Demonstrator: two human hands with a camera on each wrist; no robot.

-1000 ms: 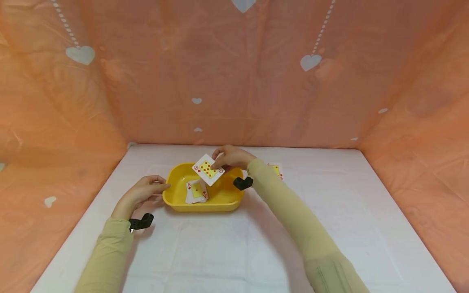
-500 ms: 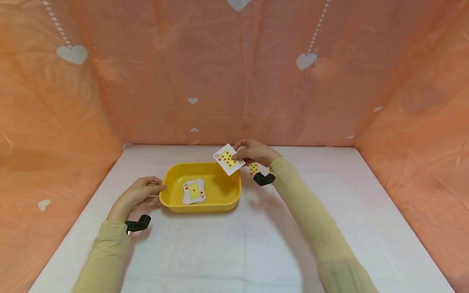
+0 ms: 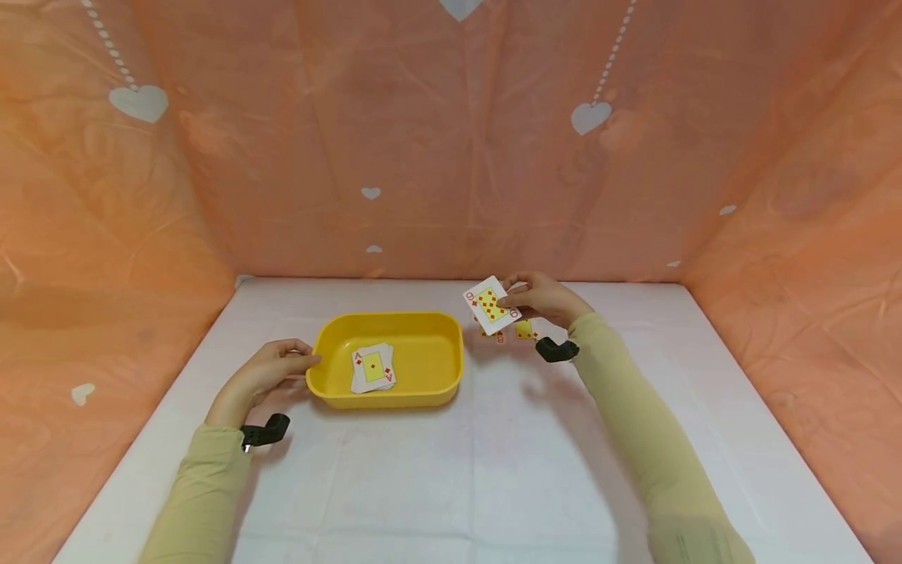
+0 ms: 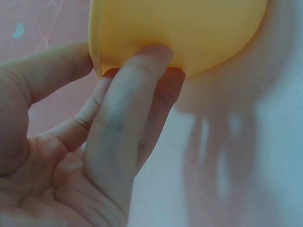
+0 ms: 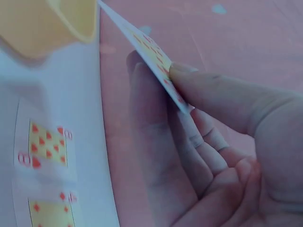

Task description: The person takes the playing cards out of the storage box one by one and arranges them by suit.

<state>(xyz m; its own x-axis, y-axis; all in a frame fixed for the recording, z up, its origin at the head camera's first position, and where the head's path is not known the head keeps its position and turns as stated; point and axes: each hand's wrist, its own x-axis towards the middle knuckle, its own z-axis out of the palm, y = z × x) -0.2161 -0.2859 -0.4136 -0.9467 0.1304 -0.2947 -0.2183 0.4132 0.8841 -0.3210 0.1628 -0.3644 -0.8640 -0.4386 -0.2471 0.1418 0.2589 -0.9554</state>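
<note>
My right hand (image 3: 546, 298) pinches a playing card (image 3: 488, 302), seemingly the nine of diamonds, between thumb and fingers. Tilted face-up, the card hangs above the table, right of a yellow plastic basin (image 3: 437, 401). In the right wrist view the card (image 5: 151, 56) is nearly edge-on, with the thumb on its face and fingers behind. At the basin's left end, my left hand (image 3: 271, 368) holds the rim; the left wrist view has fingertips against the basin's outer wall (image 4: 208, 33). A small card stack (image 3: 373, 368) lies inside, ace of diamonds on top.
Under the raised card, an eight of hearts (image 5: 47, 144) and a diamond card (image 5: 52, 215) lie face-up on the white tabletop (image 3: 423, 486). Orange cloth (image 3: 451, 157) with white hearts stands behind the table and at both sides.
My right hand has carried the card rightward, from above the basin to above the cards on the table. My left hand stays at the basin's left rim.
</note>
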